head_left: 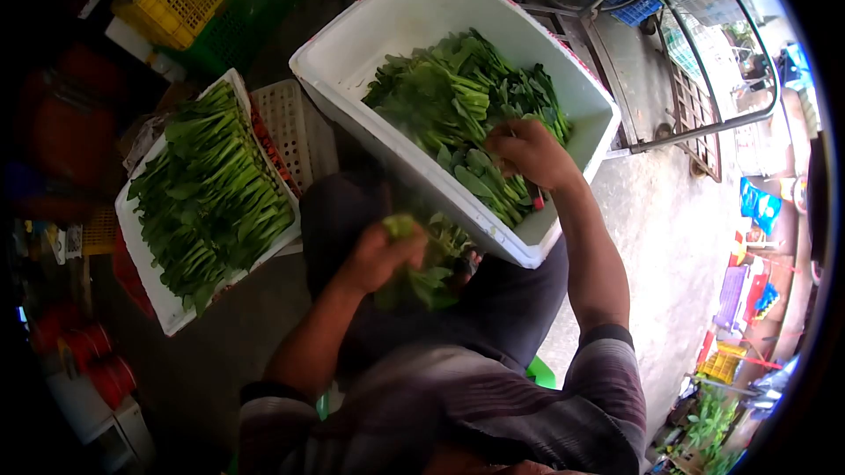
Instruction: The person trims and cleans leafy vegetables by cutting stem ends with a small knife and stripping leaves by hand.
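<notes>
My left hand (pixel 385 255) is closed round the stems of some leafy greens (pixel 422 286), which hang leaves down over my lap. A large white foam box (pixel 352 92) stands tilted in front of me with a pile of greens (pixel 440 88) inside. Inside its near right part is my right hand (pixel 528 151), fingers curled at the greens; a small red object (pixel 539 202) shows just below it. What those fingers hold is too small to make out. To the left, a white foam tray (pixel 176 316) carries neatly laid greens (pixel 211 198).
Beyond the left tray are a perforated pale crate (pixel 283 123) and a yellow basket (pixel 180 0). A metal-framed cart (pixel 704 127) stands at the upper right. Red containers (pixel 110 381) are at the lower left, and a yellow basket (pixel 722 362) lies far right.
</notes>
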